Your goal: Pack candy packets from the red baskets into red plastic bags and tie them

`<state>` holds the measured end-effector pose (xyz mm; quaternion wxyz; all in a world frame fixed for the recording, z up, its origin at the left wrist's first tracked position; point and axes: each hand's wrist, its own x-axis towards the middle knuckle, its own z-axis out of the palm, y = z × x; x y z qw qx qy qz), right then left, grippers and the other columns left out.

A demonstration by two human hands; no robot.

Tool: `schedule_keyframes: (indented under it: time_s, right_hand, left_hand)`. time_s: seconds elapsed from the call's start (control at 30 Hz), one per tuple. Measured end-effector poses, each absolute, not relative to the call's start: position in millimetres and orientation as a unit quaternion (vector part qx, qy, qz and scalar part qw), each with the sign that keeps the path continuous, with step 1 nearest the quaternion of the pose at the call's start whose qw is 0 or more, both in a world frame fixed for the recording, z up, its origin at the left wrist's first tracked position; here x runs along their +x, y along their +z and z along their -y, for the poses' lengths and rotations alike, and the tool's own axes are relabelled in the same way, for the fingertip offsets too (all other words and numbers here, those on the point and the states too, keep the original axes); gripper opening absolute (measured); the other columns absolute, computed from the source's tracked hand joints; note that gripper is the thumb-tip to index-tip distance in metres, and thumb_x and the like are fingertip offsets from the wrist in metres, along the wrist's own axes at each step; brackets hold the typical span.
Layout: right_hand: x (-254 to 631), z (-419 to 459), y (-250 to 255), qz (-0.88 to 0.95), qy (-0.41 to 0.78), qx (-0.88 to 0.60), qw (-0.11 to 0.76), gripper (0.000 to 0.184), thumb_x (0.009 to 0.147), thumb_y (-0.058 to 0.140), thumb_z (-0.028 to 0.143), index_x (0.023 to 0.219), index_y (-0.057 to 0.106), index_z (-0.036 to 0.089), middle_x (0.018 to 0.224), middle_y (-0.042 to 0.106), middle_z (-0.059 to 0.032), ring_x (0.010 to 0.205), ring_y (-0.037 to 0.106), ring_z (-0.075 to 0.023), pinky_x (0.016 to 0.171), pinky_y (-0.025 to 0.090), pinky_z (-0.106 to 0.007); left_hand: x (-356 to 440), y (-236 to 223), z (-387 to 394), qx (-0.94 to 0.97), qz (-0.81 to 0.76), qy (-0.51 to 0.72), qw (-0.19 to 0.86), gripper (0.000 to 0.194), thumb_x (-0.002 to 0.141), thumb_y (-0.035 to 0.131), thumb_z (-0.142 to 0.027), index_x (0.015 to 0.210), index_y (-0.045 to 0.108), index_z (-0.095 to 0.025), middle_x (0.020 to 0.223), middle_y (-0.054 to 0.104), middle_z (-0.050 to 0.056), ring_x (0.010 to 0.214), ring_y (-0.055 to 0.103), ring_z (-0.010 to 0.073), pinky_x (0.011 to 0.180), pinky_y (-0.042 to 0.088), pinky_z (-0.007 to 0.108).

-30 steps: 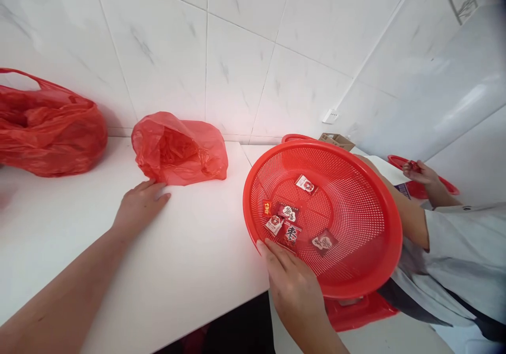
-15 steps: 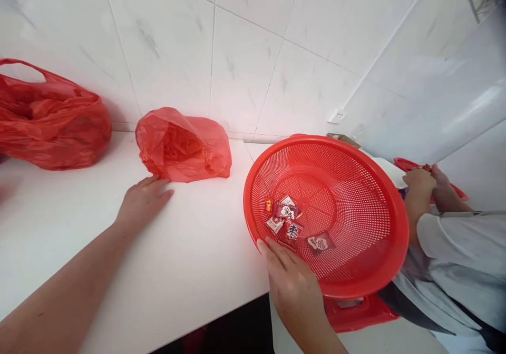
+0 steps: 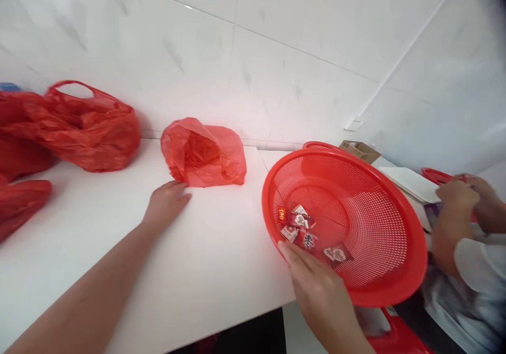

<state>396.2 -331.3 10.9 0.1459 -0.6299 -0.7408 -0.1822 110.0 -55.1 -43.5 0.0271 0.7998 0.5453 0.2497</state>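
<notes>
My right hand (image 3: 322,288) grips the near left rim of a round red plastic colander basket (image 3: 377,227), which is tilted toward me. Several small wrapped snack packets (image 3: 307,239), in red, dark red and white, lie inside near that rim. On the white table, my left hand (image 3: 166,205) lies flat with its thumb apart. Its fingertips touch the near lower edge of a crumpled red plastic bag (image 3: 227,159), whose mouth gapes toward me.
More red plastic bags (image 3: 98,140) stand on the table (image 3: 197,280) at the left, against the tiled wall. A small cardboard box (image 3: 361,151) is behind the basket. At the right, a co-worker's hands (image 3: 460,193) meet over another red basket. A red stool (image 3: 399,338) is below.
My view has turned left, so everything sits further right. A white packet slid down to the others in the basket. The co-worker's hands have come together. Both my hands keep their places.
</notes>
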Motion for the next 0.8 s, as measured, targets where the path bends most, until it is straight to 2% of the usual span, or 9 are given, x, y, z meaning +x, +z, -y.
schedule_keyframes:
  time_s: [0.17, 0.3, 0.37, 0.5, 0.6, 0.73, 0.8]
  right_hand:
    - [427, 318, 25, 0.735, -0.204, -0.625, 0.168, 0.054, 0.084, 0.037, 0.01, 0.136, 0.046, 0.024, 0.119, 0.065, -0.0054, 0.096, 0.067, -0.0207, 0.073, 0.057, -0.033]
    - [414, 307, 41, 0.711, -0.234, -0.624, 0.226, 0.045, 0.088, 0.046, 0.028, 0.132, 0.049, 0.024, 0.128, 0.058, -0.0086, 0.11, 0.059, -0.0281, 0.085, 0.053, -0.045]
    - [389, 299, 51, 0.723, -0.221, -0.594, 0.276, 0.041, 0.087, 0.051, 0.031, 0.127, 0.053, 0.024, 0.125, 0.06, -0.0084, 0.112, 0.058, -0.0278, 0.09, 0.05, -0.046]
    - [327, 251, 63, 0.794, -0.043, -0.531, 0.293, 0.031, 0.089, 0.049, 0.024, 0.118, 0.059, 0.028, 0.123, 0.061, -0.0037, 0.114, 0.057, -0.02, 0.093, 0.05, -0.036]
    - [289, 182, 58, 0.789, 0.091, -0.507, 0.336, 0.032, 0.089, 0.043, 0.02, 0.115, 0.062, 0.024, 0.132, 0.055, -0.005, 0.122, 0.051, -0.0179, 0.1, 0.045, -0.035]
    - [260, 81, 38, 0.723, 0.157, -0.559, 0.375, 0.036, 0.086, 0.041, 0.011, 0.112, 0.064, 0.018, 0.136, 0.05, -0.0094, 0.13, 0.041, -0.019, 0.107, 0.034, -0.037]
    - [251, 44, 27, 0.711, 0.168, -0.569, 0.377, 0.036, 0.082, 0.046, 0.01, 0.113, 0.063, 0.014, 0.139, 0.045, -0.0142, 0.131, 0.04, -0.0241, 0.106, 0.034, -0.04]
  left_hand:
    - [108, -46, 54, 0.781, -0.551, 0.289, 0.055, 0.041, 0.081, 0.046, -0.033, 0.116, 0.062, -0.017, 0.123, 0.062, 0.009, 0.112, 0.057, 0.0243, 0.101, 0.04, 0.036]
    - [109, -44, 56, 0.772, -0.548, 0.314, 0.072, 0.036, 0.081, 0.046, -0.029, 0.111, 0.065, -0.02, 0.119, 0.064, 0.007, 0.107, 0.06, 0.0237, 0.098, 0.043, 0.036]
    - [109, -43, 57, 0.768, -0.542, 0.331, 0.084, 0.035, 0.081, 0.046, -0.027, 0.109, 0.066, -0.021, 0.117, 0.065, 0.006, 0.106, 0.06, 0.0239, 0.096, 0.044, 0.037]
    - [108, -43, 58, 0.757, -0.524, 0.374, 0.106, 0.034, 0.081, 0.046, -0.024, 0.108, 0.067, -0.022, 0.114, 0.065, 0.005, 0.105, 0.06, 0.0232, 0.092, 0.047, 0.037]
    - [107, -42, 58, 0.744, -0.506, 0.422, 0.113, 0.033, 0.083, 0.045, -0.022, 0.107, 0.066, -0.022, 0.113, 0.064, 0.006, 0.104, 0.06, 0.022, 0.092, 0.048, 0.036]
    - [105, -40, 59, 0.727, -0.474, 0.486, 0.105, 0.027, 0.084, 0.045, -0.02, 0.101, 0.066, -0.023, 0.105, 0.065, 0.006, 0.099, 0.061, 0.0196, 0.09, 0.049, 0.035]
    - [104, -38, 59, 0.721, -0.46, 0.508, 0.1, 0.024, 0.084, 0.046, -0.018, 0.095, 0.066, -0.023, 0.099, 0.066, 0.005, 0.093, 0.062, 0.0182, 0.086, 0.051, 0.033]
